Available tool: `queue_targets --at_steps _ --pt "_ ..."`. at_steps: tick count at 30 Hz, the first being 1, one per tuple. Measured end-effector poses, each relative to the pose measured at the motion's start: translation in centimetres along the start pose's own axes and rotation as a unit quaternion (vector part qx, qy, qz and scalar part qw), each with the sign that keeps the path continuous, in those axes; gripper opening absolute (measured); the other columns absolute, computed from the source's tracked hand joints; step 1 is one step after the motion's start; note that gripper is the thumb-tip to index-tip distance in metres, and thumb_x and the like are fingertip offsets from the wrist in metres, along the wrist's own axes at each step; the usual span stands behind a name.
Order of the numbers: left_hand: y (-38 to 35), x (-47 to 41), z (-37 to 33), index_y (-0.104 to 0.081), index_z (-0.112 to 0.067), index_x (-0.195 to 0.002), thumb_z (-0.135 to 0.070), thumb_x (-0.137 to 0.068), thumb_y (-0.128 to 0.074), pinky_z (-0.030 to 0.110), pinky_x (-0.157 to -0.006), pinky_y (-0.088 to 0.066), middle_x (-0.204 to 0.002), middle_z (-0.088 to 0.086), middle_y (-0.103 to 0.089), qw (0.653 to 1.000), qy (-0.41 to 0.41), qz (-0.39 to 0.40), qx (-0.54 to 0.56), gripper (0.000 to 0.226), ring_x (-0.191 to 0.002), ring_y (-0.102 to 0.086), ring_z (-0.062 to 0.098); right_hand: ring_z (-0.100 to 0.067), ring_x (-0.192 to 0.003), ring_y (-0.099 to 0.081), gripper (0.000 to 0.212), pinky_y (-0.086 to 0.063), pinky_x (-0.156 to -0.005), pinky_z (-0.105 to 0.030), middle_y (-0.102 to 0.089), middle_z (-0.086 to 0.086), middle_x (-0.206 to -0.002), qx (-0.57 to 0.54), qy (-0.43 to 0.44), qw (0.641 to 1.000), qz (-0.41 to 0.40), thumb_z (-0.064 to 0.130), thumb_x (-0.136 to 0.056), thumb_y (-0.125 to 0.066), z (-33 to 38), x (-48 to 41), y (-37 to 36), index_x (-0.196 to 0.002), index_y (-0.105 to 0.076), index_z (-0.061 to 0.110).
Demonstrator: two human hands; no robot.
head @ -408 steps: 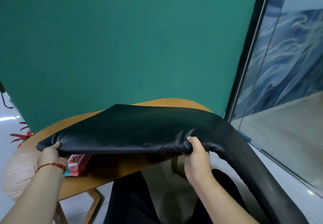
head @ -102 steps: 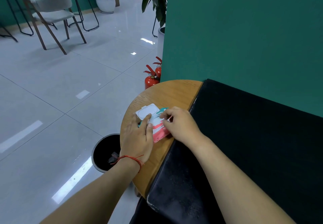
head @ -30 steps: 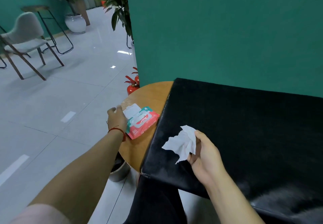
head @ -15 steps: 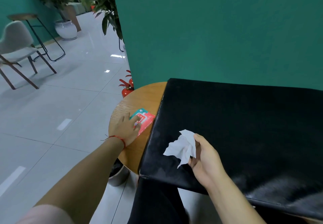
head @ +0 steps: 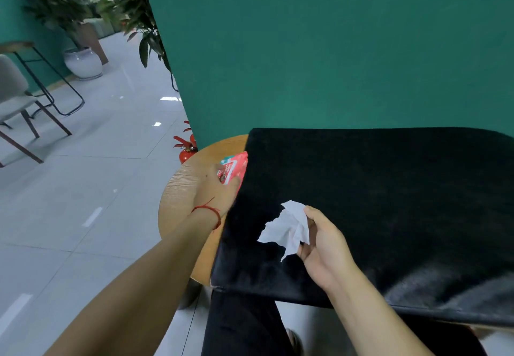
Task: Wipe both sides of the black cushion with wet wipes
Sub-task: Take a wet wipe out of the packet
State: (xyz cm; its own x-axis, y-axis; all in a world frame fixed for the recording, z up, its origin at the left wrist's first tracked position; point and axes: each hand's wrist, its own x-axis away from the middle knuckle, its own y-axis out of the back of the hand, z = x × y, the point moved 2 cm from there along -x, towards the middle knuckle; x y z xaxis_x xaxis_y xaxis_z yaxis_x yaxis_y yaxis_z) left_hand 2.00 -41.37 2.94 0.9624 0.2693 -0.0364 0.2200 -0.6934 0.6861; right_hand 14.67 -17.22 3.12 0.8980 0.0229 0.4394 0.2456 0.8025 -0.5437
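White and crumpled, the thin wet wipe (head: 289,230) is pinched between the thumb and curled fingers (head: 304,253) of the right hand (head: 324,244), hanging just over the wide black fabric cushion (head: 389,189). I can't tell whether it is touching the fabric yet. That cushion lies flat across the round wooden desk (head: 180,189), its long axis running left to right, its near edge overhanging toward the person's lap. So here's the geometry that matters: the wipe sits over the near-left corner region, and almost all the unwiped face stretches away to the right and forward toward the green partition wall (head: 306,50). The right hand is plainly the nearer one and already loaded, so a sweep rightward along that long axis looks like the natural opener. Over on the other side, the left hand (head: 219,189), with a red string bracelet (head: 211,211) at the wrist, rests on the red-and-teal wipes pack (head: 235,165) just beside the cushion's left edge, fingers looking flat rather than gripping, though it is blurred. The top face isn't wiped yet, and the underside comes after.
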Motion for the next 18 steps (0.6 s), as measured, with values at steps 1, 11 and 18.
queue_targets --at_steps 1,11,18 --pt "-1.2 -0.1 -2.1 -0.045 -0.031 -0.139 -0.057 -0.092 -0.065 0.043 -0.084 -0.062 -0.121 -0.001 -0.065 1.0 0.006 0.027 0.008 0.057 -0.094 -0.066 0.02 -0.025 -0.1 -0.069 0.036 -0.052 -0.078 -0.037 -0.075 -0.009 -0.109 -0.004 0.008 1.0 -0.002 0.025 -0.104 -0.059 0.5 0.0 0.4 -0.13 -0.068 0.003" --pt "-8.3 2.9 -11.7 -0.056 -0.039 -0.141 -0.062 -0.097 -0.058 0.032 -0.102 -0.041 -0.137 -0.016 -0.059 0.968 -0.062 0.215 0.118 0.05 -0.123 -0.054 0.006 -0.021 -0.09 -0.074 0.035 -0.057 -0.064 -0.03 -0.078 -0.011 -0.11 -0.05 0.049 0.997 -0.041 0.027 -0.104 -0.059 4.4 0.4 3.6 -0.129 -0.072 0.006" --pt "-5.4 3.6 -3.3 -0.061 -0.028 -0.124 -0.041 -0.102 -0.059 0.025 -0.081 -0.042 -0.113 -0.014 -0.064 0.991 0.008 0.125 0.041 0.025 -0.097 -0.058 0.0 -0.023 -0.095 -0.074 0.033 -0.059 -0.068 -0.032 -0.077 -0.011 -0.115 -0.085 0.034 0.995 -0.044 0.022 -0.105 -0.059 3.6 0.2 4.0 -0.13 -0.072 0.007"
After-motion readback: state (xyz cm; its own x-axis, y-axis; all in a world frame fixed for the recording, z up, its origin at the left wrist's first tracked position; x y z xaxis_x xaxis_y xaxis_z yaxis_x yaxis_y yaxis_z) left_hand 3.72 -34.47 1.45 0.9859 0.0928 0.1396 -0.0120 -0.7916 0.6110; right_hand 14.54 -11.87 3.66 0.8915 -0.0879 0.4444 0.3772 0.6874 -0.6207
